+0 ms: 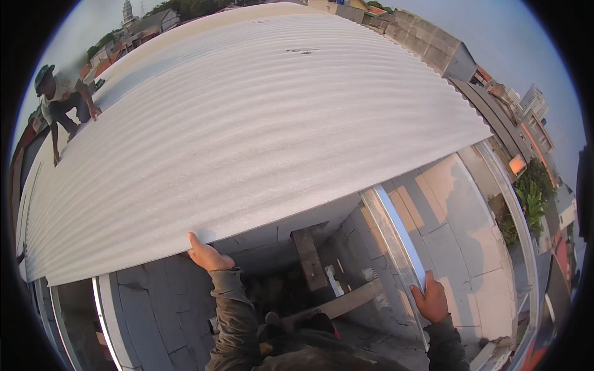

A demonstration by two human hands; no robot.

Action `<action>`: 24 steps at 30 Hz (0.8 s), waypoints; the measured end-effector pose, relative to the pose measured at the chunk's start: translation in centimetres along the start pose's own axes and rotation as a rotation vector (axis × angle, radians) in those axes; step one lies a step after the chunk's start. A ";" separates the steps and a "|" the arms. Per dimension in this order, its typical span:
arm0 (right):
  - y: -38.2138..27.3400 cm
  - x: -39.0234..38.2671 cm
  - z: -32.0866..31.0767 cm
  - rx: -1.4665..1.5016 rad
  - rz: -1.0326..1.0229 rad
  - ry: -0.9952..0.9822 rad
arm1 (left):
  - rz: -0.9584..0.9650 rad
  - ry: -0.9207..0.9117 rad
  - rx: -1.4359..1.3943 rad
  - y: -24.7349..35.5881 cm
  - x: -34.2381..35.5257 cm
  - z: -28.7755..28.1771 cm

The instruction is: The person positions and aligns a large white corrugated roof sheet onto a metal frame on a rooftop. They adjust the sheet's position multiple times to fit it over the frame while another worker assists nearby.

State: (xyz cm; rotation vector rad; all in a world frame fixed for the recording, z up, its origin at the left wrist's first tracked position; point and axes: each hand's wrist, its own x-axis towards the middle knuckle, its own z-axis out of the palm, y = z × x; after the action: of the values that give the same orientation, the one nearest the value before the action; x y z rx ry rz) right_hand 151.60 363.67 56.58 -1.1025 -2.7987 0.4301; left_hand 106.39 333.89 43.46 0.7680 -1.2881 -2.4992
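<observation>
A large white corrugated roofing sheet (278, 111) spans most of the view. My left hand (209, 253) grips its near edge at the lower centre, fingers wrapped over it. My right hand (433, 297) is closed on a silver metal roof beam (391, 229) at the lower right, which runs from under the sheet toward me. At the upper left a co-worker (65, 102) crouches by the sheet's side, both hands at its edge.
Below are grey block walls (158, 309), wooden planks (308, 253) and a dark drop beneath me. Further metal rails (520, 222) run at both sides. Rooftops, a plant (529, 198) and distant buildings (532, 102) lie beyond the edges.
</observation>
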 end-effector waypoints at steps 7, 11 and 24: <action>2.5 -2.5 -0.3 0.117 0.082 0.003 | -0.050 0.308 0.133 -0.3 0.0 3.9; 2.0 -2.1 -0.3 0.162 0.071 0.001 | 0.025 0.401 0.109 -0.3 0.7 6.5; 4.1 -1.0 0.1 0.438 -0.045 -0.111 | 0.212 0.320 0.026 -2.2 3.4 4.7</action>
State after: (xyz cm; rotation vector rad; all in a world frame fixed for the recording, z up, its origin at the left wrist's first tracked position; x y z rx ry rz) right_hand 154.99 365.80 55.30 -0.9375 -2.6186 1.0650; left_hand 101.10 337.02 42.76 0.9382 -1.2182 -2.0964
